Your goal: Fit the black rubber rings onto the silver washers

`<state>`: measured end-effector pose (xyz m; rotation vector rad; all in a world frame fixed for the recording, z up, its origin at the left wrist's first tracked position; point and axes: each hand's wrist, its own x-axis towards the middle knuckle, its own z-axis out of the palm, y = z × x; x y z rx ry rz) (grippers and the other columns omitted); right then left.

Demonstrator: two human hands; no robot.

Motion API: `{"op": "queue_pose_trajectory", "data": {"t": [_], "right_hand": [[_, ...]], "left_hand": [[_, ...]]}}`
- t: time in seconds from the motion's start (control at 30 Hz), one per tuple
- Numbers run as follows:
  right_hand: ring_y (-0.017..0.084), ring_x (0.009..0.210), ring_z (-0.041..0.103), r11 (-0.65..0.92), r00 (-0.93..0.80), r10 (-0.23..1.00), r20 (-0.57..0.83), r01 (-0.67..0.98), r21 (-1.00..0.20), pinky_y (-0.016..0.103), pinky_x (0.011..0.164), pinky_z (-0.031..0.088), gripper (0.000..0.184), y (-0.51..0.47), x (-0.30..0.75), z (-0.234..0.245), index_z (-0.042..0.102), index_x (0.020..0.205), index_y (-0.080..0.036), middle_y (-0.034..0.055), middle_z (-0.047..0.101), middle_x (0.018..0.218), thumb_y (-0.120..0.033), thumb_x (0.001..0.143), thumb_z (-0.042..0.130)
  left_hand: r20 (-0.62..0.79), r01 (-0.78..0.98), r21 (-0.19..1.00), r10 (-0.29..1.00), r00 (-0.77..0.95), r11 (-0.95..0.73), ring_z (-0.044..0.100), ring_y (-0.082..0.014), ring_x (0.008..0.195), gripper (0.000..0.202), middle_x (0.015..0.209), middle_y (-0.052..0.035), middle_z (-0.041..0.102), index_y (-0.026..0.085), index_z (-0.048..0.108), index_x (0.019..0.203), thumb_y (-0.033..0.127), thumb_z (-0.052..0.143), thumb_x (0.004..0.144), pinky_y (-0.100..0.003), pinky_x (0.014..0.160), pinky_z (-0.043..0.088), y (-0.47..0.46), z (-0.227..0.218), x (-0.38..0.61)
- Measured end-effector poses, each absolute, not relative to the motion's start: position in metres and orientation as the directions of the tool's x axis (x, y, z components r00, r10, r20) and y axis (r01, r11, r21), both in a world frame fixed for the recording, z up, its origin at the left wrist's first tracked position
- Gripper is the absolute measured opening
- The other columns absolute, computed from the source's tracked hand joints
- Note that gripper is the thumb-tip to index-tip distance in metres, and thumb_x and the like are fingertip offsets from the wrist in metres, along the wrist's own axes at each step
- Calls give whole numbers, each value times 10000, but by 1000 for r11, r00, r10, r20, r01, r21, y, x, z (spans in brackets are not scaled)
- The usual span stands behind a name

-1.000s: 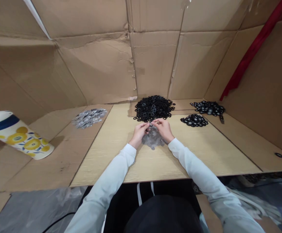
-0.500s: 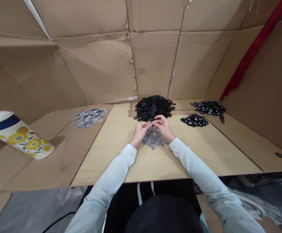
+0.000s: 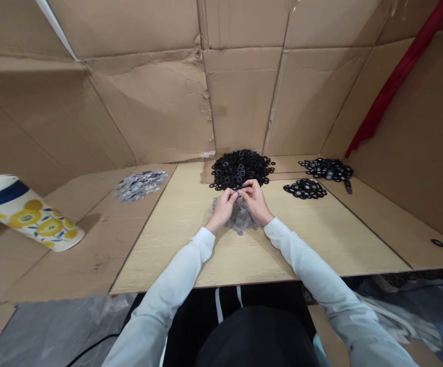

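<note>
Fingertips together, the left hand [image 3: 223, 207] and right hand [image 3: 256, 205] pinch a tiny part [image 3: 238, 193], too small to identify, above piled translucent grey discs [image 3: 240, 222], near heaped black rings [image 3: 242, 168].

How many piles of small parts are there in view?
5: left grey pile; pale pile near left hand and right hand; black ring pile beyond; nearer right pile; farther right pile. More may be hidden.

Ring heap [image 3: 242, 169] at the far edge of the board [image 3: 164, 229] — cardboard wall [image 3: 244, 102] behind, disc heap [image 3: 240, 223] in front, under left hand [image 3: 223, 208] and right hand [image 3: 256, 205], second disc heap [image 3: 139, 186] left, canister [image 3: 46, 216] farther left, near ring pile [image 3: 305, 189] right — far ring pile [image 3: 328, 169] behind, farther right.
</note>
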<state>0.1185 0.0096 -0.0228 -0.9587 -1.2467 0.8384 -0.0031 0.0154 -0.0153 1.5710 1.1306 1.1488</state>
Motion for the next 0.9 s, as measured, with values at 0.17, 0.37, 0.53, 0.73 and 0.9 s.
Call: {"op": "queue_pose_trajectory", "data": {"t": [0.17,0.37,0.53,0.73,0.9], "right_hand": [[112,574,549,357,50,933,355,-46,-933,255,606,443,446,9,125,-16,297,866,-250,-88,557,603,-363,620,651],[111,570,535,389,-25,919,393,209,-897,239,578,408,387,4,134,-5,304,867,-245,-80,554,617,-298,641,614],[114,577,536,423,24,888,460,348,-836,250,589,401,310,2,128,0,341,853,-232,-53,569,645,-273,666,585],[109,608,571,270,104,962,253,-206,-940,259,626,454,471,6,122,-6,351,857,-242,-67,594,664,-290,551,705],[99,601,568,116,82,993,88,-447,-887,242,595,442,479,5,121,-7,393,817,-228,-52,616,669,-271,494,744]], "left_hand": [[312,208,915,933,177,-346,444,-116,668,147,664,25,497,188,489,682,286,481,790,-216,664,340,17,-13,-4],[465,420,740,851,246,-526,444,-160,748,135,725,-18,521,190,487,713,238,438,829,-267,706,337,13,-8,-7],[513,466,685,825,236,-560,452,-175,811,123,789,-40,547,191,506,756,223,423,841,-285,759,343,12,-7,-7],[448,338,805,873,193,-488,465,-134,682,130,705,-2,520,187,495,757,266,428,835,-241,654,349,10,-2,-4],[442,286,826,873,206,-486,484,-118,679,159,695,6,539,177,493,730,292,448,830,-222,652,358,7,-3,-2]]}}
